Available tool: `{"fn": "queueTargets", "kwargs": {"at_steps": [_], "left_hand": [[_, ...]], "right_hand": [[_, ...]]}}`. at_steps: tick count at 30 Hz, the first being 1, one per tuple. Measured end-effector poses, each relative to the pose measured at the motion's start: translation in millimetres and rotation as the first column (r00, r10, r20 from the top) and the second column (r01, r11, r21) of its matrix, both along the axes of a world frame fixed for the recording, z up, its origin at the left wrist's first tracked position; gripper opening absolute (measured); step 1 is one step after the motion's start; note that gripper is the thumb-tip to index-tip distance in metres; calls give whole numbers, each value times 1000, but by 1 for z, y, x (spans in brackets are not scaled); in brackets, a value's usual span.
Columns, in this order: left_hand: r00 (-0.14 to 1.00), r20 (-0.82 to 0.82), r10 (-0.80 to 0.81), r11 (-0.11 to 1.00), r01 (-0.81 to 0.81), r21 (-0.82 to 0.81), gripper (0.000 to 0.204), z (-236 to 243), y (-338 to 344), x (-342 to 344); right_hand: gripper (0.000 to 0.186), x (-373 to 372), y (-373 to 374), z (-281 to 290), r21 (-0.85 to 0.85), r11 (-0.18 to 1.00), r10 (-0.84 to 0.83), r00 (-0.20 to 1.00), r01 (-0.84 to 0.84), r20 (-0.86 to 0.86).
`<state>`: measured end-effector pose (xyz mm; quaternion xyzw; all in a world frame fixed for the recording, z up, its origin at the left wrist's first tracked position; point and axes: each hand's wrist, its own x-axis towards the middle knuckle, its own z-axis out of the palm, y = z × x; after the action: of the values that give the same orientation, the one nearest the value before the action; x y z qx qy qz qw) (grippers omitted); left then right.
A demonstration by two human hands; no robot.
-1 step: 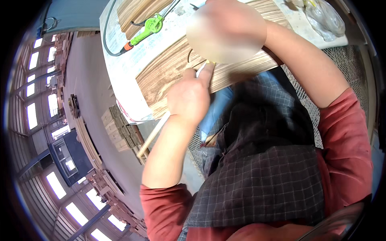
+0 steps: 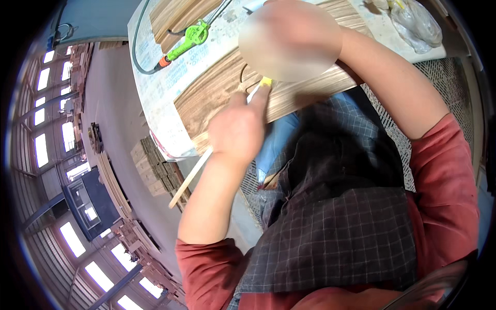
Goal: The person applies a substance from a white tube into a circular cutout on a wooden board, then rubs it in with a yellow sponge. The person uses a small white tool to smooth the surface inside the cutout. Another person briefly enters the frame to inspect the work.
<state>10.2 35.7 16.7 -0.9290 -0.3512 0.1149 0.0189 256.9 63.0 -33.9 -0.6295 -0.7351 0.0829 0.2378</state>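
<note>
My left hand (image 2: 236,129) is closed around a long thin pale stick (image 2: 190,178). Its yellow end touches or hovers just over a wood-grain board (image 2: 199,106); I cannot tell which. The other end sticks out past my wrist. My right hand (image 2: 305,26) is over the far part of the same board, but a blurred patch hides its fingers and anything in them. Beside that hand, a bluish-white piece (image 2: 253,6) peeks out at the upper edge. Dark curved lines show on the board near the yellow end.
The board lies on a worktable (image 2: 147,85) with a printed white covering. A green hand tool (image 2: 186,44) with an orange collar and cable rests at the far left, near another wood-grain board (image 2: 170,23). A clear plastic bag (image 2: 417,26) sits at the far right. Stacked timber (image 2: 152,165) stands on the floor.
My left hand and the stick have shifted slightly left, and more of the yellow end shows. More of the bluish-white piece is visible by my right hand, which stays about where it was.
</note>
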Motion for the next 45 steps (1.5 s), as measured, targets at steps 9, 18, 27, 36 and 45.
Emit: {"fn": "queueTargets", "kwargs": {"at_steps": [9, 18, 27, 36, 45], "left_hand": [[987, 153, -51, 995, 38, 89, 42, -11, 3, -22], [999, 32, -16, 1000, 16, 21, 46, -1, -3, 2], [981, 40, -190, 974, 183, 131, 47, -12, 6, -1], [921, -2, -390, 863, 366, 348, 31, -5, 19, -25], [848, 16, -530, 737, 451, 503, 25, -10, 33, -31]], "right_hand": [[31, -12, 4, 7, -125, 992, -24, 996, 12, -90], [32, -4, 2, -1, 13, 999, -41, 997, 42, -70], [40, -12, -3, 6, 23, 999, -32, 998, 31, 50], [31, -11, 2, 16, -199, 974, -138, 978, 105, -159], [31, 0, -2, 4, -50, 996, -76, 994, 72, -78]]}}
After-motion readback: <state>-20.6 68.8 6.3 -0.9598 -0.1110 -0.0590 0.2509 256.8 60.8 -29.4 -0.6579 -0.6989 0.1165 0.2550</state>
